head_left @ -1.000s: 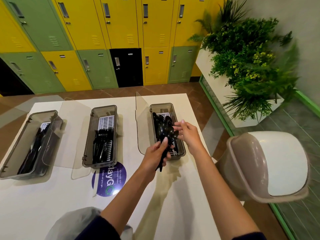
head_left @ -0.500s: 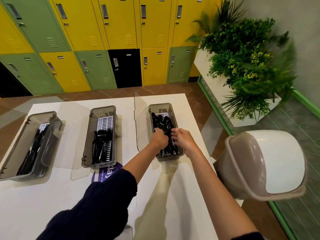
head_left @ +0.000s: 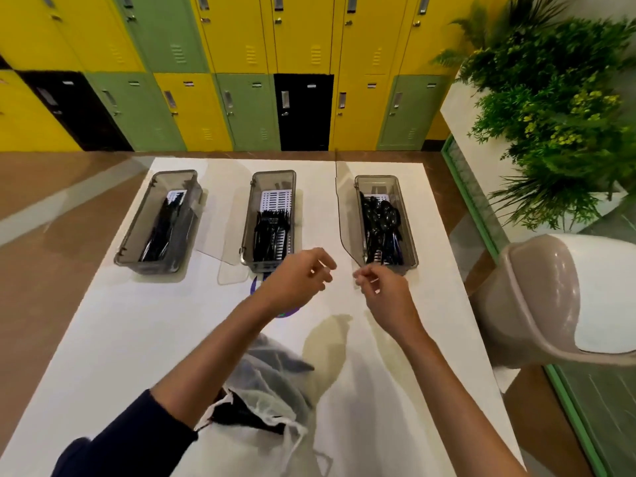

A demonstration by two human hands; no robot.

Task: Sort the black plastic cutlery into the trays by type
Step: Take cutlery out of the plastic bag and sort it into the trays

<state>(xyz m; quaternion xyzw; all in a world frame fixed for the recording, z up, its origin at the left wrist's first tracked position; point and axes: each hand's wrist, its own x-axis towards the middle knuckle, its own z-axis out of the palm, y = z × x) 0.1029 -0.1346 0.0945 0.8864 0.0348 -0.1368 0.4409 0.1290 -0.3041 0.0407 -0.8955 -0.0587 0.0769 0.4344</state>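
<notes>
Both hands empty above the white table (head_left: 137, 339), left hand (head_left: 296, 280) and right hand (head_left: 382, 290) loosely curled, spoons (head_left: 380, 228) in right tray (head_left: 409, 235), forks (head_left: 270, 235) in middle tray (head_left: 246, 235), knives (head_left: 160, 232) in left tray (head_left: 134, 235)

Sticker (head_left: 256, 285) mostly behind left hand (head_left: 296, 280)

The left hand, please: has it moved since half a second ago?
Yes. The left hand has pulled back out of the spoon tray toward the person, now empty over the table.
</notes>
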